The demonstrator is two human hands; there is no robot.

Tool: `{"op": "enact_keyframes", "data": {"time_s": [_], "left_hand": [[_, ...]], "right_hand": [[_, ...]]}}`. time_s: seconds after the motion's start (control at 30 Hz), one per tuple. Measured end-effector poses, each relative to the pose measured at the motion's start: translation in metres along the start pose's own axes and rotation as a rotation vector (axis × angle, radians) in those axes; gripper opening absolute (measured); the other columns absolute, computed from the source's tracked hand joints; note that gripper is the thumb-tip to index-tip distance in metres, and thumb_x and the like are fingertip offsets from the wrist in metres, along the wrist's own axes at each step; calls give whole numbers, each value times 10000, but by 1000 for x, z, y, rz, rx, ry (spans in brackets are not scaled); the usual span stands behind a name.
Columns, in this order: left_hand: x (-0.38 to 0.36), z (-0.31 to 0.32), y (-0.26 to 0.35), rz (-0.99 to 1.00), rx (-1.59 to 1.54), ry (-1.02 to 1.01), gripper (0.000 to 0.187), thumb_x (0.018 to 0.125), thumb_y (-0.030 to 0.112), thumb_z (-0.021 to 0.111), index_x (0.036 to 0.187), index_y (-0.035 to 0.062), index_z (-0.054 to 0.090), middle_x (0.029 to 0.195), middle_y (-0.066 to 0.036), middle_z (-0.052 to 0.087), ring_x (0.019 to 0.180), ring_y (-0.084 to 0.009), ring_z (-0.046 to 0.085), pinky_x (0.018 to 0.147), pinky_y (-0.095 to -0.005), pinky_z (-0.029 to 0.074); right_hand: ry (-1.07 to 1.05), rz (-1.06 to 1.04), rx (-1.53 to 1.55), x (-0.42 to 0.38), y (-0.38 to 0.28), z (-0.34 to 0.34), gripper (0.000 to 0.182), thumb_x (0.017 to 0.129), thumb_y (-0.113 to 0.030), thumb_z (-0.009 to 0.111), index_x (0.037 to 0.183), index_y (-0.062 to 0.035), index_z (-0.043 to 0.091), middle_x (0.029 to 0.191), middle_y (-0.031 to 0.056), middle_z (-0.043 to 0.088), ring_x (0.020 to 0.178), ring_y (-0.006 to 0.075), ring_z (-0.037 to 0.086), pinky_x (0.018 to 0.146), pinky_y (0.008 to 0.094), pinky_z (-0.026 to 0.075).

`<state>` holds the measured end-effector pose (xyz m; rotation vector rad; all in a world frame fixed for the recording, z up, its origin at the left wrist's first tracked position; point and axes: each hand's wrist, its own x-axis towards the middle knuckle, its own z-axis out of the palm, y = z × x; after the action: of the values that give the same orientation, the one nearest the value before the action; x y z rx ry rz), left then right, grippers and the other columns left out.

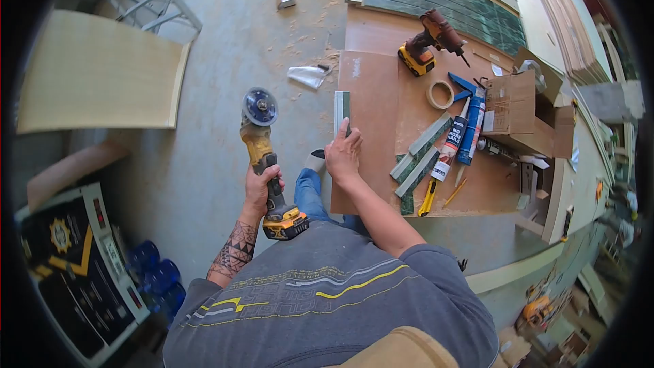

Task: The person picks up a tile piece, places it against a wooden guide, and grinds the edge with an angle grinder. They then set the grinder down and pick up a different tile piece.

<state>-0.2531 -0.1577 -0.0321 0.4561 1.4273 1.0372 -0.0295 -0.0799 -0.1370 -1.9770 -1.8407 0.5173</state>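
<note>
My left hand (259,191) is wrapped round the handle of a yellow and black cordless angle grinder (256,142). The grinder points away from me, with its disc (260,106) at the top and its battery near my waist. At the left edge of the brown work board (371,116), my right hand (344,155) holds a narrow green and pale stone strip (342,108), the index finger laid along it. Part of the strip is hidden beneath the fingers. More cut strips (417,167) lie to the right, beside a tube of adhesive (449,146).
On the bench are a cordless impact driver (429,42), a tape roll (440,95), a blue caulking gun (471,129), a yellow utility knife (428,197), a pencil (456,191) and a cardboard box (511,103). A curved panel (102,71) and blue bottles (157,272) stand at left.
</note>
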Motion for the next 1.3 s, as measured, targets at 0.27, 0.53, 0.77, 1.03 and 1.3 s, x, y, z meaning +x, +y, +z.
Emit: {"op": "enact_keyframes", "data": {"time_s": [0.27, 0.53, 0.77, 1.03, 1.3], "left_hand": [[-61, 38, -43, -22, -50, 60, 416, 950, 206, 823, 1256, 105, 561, 941, -50, 666, 686, -166, 711, 618, -334, 629], [-47, 14, -87, -190, -192, -47, 425, 986, 256, 796, 1281, 93, 537, 1025, -110, 714, 699, -167, 717, 619, -337, 633], [-3, 39, -133, -398, -532, -254, 686, 1026, 363, 743, 1501, -29, 440, 1415, -207, 696, 809, -115, 694, 733, -332, 651], [11, 79, -146, -395, -700, -129, 793, 991, 458, 783, 1484, -105, 520, 1279, -156, 705, 785, -121, 719, 723, -287, 659], [-1, 74, -124, -319, -538, -30, 501, 990, 356, 800, 1290, 45, 546, 1176, -143, 734, 738, -151, 715, 662, -341, 660]], "right_hand": [[-221, -132, -12, 27, 19, -50, 820, 890, -244, 806, 1572, 61, 469, 1257, 249, 535, 1186, 442, 547, 1040, 583, 512], [-343, -654, -78, 53, 99, -64, 994, 859, -454, 768, 1734, -189, 377, 1836, 194, 250, 1649, 450, 279, 1368, 589, 203], [-332, -630, -132, 52, 101, -58, 1067, 879, -526, 762, 1783, -203, 296, 1877, 96, 210, 1667, 405, 268, 1362, 549, 165], [-298, -654, -171, 71, 102, -57, 1033, 939, -586, 736, 1782, -179, 299, 1882, 76, 212, 1657, 383, 298, 1339, 521, 181], [-232, -676, -158, 70, 106, -51, 998, 991, -666, 691, 1777, -178, 318, 1870, 38, 262, 1637, 355, 325, 1333, 493, 192]]}}
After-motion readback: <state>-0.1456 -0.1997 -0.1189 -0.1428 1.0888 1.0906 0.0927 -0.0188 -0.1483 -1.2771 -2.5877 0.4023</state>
